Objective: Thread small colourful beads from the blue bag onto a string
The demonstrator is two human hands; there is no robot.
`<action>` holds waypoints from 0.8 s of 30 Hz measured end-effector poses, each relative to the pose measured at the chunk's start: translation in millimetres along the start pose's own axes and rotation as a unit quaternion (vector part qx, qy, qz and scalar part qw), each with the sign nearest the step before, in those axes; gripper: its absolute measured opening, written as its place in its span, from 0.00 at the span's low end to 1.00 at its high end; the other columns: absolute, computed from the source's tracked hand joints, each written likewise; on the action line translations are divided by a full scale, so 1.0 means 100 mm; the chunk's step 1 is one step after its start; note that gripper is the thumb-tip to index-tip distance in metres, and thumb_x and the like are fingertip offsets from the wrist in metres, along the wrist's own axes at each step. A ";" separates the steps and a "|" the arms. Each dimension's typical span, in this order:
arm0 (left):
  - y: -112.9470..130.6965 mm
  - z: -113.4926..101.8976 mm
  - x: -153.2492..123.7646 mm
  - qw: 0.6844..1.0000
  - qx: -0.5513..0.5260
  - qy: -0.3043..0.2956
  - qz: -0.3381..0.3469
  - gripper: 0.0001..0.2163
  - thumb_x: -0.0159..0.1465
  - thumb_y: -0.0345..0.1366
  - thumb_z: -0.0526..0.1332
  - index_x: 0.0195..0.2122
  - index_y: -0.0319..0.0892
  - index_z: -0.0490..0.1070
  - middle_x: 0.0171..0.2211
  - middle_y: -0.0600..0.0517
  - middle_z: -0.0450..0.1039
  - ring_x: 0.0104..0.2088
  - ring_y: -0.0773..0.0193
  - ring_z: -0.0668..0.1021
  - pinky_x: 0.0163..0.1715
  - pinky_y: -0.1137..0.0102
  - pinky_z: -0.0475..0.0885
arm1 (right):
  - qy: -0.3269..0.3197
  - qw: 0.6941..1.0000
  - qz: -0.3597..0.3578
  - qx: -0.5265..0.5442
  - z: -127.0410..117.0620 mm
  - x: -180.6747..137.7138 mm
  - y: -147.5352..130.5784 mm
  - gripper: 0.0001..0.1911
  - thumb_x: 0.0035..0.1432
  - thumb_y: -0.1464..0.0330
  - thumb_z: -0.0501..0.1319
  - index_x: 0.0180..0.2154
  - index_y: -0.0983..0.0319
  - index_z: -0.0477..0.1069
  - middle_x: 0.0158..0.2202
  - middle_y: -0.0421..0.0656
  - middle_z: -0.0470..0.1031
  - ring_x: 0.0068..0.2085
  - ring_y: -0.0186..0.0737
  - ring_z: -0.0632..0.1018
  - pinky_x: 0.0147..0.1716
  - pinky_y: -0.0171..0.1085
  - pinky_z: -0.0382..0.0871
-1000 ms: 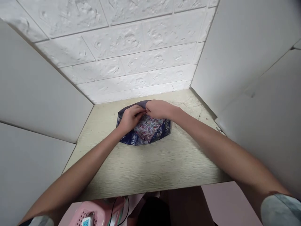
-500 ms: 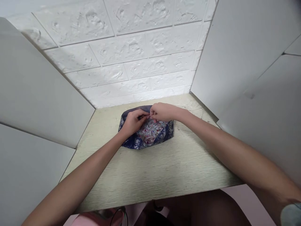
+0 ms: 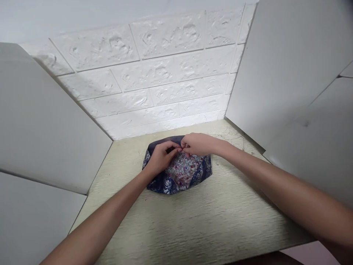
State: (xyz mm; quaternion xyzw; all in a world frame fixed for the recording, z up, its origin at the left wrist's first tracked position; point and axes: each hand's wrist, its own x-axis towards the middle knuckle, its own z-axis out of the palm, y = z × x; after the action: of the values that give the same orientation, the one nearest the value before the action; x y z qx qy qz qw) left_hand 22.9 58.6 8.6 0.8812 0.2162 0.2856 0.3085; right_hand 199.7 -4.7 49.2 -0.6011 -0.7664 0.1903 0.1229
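Observation:
On the table lies a dark blue container (image 3: 198,176) with a silvery rose pattern, perhaps a fabric or foil pouch with its sides folded up. Many small beads (image 3: 180,171), clear, white, pink and red, fill its middle. Over its left part is my left hand (image 3: 163,156), thumb and forefinger pinched together. My right hand (image 3: 197,144) comes in from the right above the far side, fingers curled into a pinch. The fingertips of both hands meet over the beads. Whatever they pinch is too small to make out.
The pale wooden tabletop (image 3: 165,224) reaches back to a white brick-patterned wall (image 3: 162,73). White panels stand on the left (image 3: 46,114) and right (image 3: 284,73). Thin threads or scratches (image 3: 234,138) show near the right back corner.
The camera view has tilted up slightly, so everything sits lower in the picture. Both hands stay pinched together over the beads, with the right fingers slightly shifted.

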 end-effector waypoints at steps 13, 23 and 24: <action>-0.04 0.03 0.00 0.998 -0.040 0.018 -0.041 0.04 0.60 0.33 0.63 0.33 0.40 0.76 0.33 0.51 0.79 0.35 0.63 0.78 0.38 0.69 0.71 | -0.073 0.992 -0.007 0.104 -0.06 0.02 0.09 0.09 0.53 0.74 0.53 0.31 0.63 0.72 0.33 0.43 0.80 0.31 0.35 0.78 0.27 0.33 0.66; -0.06 0.01 0.00 0.994 -0.065 0.020 -0.081 0.05 0.61 0.35 0.63 0.33 0.41 0.76 0.34 0.51 0.79 0.35 0.63 0.78 0.37 0.70 0.71 | -0.093 0.981 0.013 0.172 -0.14 0.02 0.08 0.11 0.55 0.73 0.52 0.36 0.64 0.72 0.36 0.44 0.80 0.32 0.35 0.78 0.27 0.33 0.68; -0.07 0.01 0.00 0.994 -0.068 0.019 -0.082 0.05 0.61 0.35 0.62 0.34 0.41 0.76 0.34 0.51 0.79 0.35 0.63 0.78 0.37 0.70 0.71 | -0.094 0.980 0.016 0.176 -0.15 0.02 0.07 0.11 0.55 0.73 0.52 0.36 0.64 0.72 0.35 0.44 0.80 0.32 0.35 0.78 0.27 0.33 0.67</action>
State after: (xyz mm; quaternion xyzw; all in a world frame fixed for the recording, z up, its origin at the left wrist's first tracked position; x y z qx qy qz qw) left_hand 22.0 62.8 3.2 0.8319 0.2739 0.2901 0.3857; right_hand 211.9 0.9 59.4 -0.5615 -0.7194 0.3801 0.1508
